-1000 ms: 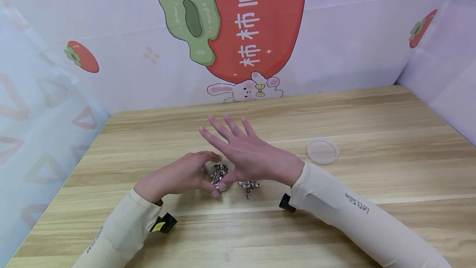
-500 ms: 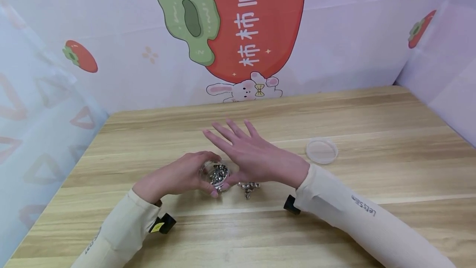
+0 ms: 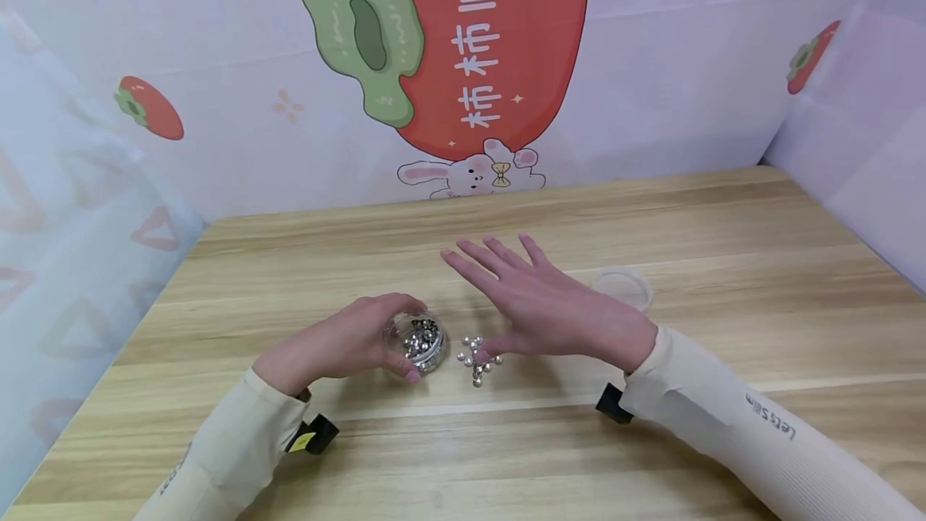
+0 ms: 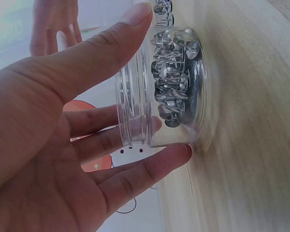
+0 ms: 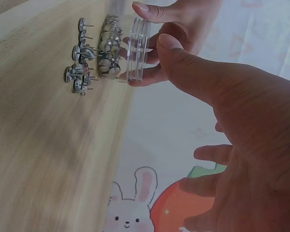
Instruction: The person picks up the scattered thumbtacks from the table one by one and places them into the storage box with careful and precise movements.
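Observation:
Fingers and thumb of my left hand [image 3: 354, 342] grip a clear round jar [image 4: 137, 113] standing on the table. A heap of silver thumbtacks [image 4: 173, 72] fills its lower part. Just right of the jar, several loose thumbtacks [image 3: 477, 381] lie in a small cluster, most with points up in the right wrist view. Over this cluster hovers my right hand [image 3: 542, 304], palm down, fingers straight and spread, thumb overlapping the tacks in the head view. The right wrist view shows nothing held in it.
Behind the right hand, a clear round lid [image 3: 622, 284] lies on the wooden table [image 3: 470, 457], partly covered by that hand in the head view. A wall covering [image 3: 239, 135] printed with persimmons and a rabbit rises at the back edge.
My right hand has moved to the right, away from beside the jar, uncovering more of the jar and the loose thumbtacks. The left hand keeps its grip on the jar in place.

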`<act>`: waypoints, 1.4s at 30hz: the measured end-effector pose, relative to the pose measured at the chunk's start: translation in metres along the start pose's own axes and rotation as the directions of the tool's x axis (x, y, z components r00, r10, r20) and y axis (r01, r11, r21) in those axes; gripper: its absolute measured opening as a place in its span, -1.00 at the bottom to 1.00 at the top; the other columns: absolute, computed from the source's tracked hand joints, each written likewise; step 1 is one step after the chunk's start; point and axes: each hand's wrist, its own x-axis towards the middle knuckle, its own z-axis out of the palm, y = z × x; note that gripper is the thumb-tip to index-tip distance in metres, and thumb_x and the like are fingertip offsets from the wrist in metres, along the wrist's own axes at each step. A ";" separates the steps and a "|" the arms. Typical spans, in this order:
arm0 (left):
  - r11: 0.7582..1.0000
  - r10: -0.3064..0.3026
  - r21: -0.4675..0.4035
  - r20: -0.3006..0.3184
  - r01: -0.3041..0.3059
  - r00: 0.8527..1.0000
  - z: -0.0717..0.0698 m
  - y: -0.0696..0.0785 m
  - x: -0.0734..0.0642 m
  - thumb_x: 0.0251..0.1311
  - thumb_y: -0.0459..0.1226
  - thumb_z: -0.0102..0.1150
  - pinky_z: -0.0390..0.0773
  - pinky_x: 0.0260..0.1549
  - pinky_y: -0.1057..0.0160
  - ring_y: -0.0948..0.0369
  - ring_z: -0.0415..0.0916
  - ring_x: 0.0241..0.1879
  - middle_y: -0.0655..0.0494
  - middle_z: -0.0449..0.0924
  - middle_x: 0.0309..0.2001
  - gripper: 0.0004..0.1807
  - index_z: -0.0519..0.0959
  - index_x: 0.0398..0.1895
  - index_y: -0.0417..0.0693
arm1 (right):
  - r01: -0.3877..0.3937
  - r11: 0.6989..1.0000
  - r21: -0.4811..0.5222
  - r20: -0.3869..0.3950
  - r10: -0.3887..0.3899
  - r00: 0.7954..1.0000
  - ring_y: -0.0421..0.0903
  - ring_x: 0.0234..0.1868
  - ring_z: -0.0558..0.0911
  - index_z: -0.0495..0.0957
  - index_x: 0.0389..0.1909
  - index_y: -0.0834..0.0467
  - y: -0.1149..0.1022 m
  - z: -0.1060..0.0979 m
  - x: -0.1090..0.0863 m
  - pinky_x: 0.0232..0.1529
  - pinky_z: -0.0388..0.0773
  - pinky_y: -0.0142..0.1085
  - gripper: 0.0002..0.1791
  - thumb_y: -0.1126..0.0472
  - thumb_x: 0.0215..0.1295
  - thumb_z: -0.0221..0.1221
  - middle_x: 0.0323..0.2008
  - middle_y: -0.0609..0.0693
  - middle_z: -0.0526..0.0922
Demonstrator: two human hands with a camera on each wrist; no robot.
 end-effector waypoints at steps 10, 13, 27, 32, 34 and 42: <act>1.000 0.009 -0.007 0.000 -0.009 1.000 0.000 -0.002 0.000 -0.23 -0.03 0.57 0.51 0.11 0.01 0.07 0.55 0.01 -0.02 0.54 0.20 -0.09 0.41 0.25 -0.14 | 0.004 1.000 0.001 0.073 -0.004 0.997 0.02 0.32 0.41 0.32 0.37 -0.02 0.000 0.001 0.003 0.45 -0.09 0.26 -0.10 -0.22 0.01 0.39 0.29 -0.04 0.46; 1.000 0.006 -0.013 0.001 -0.006 1.000 0.000 -0.002 0.000 -0.23 -0.03 0.57 0.50 0.12 0.01 0.07 0.54 0.02 -0.02 0.53 0.20 -0.09 0.41 0.25 -0.14 | 0.005 1.000 0.003 0.117 -0.005 0.993 -0.05 0.10 0.56 0.57 0.10 0.01 -0.002 0.003 0.005 0.44 0.02 0.24 -0.39 -0.14 0.03 0.42 0.02 -0.08 0.63; 1.000 0.025 0.010 -0.009 -0.025 1.000 -0.001 -0.003 0.001 -0.23 0.01 0.56 0.51 0.08 0.03 0.10 0.54 -0.04 -0.02 0.54 0.19 -0.10 0.42 0.23 -0.15 | 0.077 0.997 -0.014 0.202 -0.073 0.977 -0.32 -0.56 0.39 0.47 -0.67 -0.08 -0.002 0.019 0.004 -0.09 0.46 -0.15 -0.71 0.14 0.11 0.36 -0.66 -0.29 0.44; 1.000 0.024 0.016 -0.010 -0.023 1.000 -0.001 -0.001 0.000 -0.24 0.02 0.56 0.50 0.11 0.01 0.09 0.54 -0.01 -0.04 0.53 0.20 -0.08 0.42 0.24 -0.16 | 0.107 0.994 -0.014 0.180 -0.103 0.978 -0.34 -0.59 0.35 0.49 -0.69 -0.07 0.000 0.023 0.004 -0.18 0.46 -0.18 -0.72 0.23 0.11 0.32 -0.68 -0.30 0.43; 1.000 0.018 0.014 -0.007 -0.018 1.000 -0.001 -0.001 0.000 -0.23 0.02 0.56 0.49 0.12 0.01 0.08 0.54 0.01 -0.04 0.53 0.21 -0.08 0.41 0.24 -0.16 | 0.110 0.994 -0.012 0.172 -0.106 0.979 -0.34 -0.60 0.34 0.49 -0.69 -0.06 0.000 0.024 0.003 -0.19 0.46 -0.17 -0.72 0.25 0.10 0.31 -0.68 -0.30 0.43; 1.000 0.007 0.006 0.001 -0.007 1.000 -0.002 0.001 0.000 -0.21 0.00 0.55 0.49 0.12 0.00 0.07 0.54 0.02 -0.03 0.53 0.20 -0.11 0.42 0.24 -0.14 | 0.105 0.994 0.001 0.165 -0.104 0.981 -0.33 -0.60 0.34 0.47 -0.70 -0.07 0.001 0.023 0.004 -0.19 0.46 -0.18 -0.71 0.28 0.11 0.25 -0.68 -0.30 0.44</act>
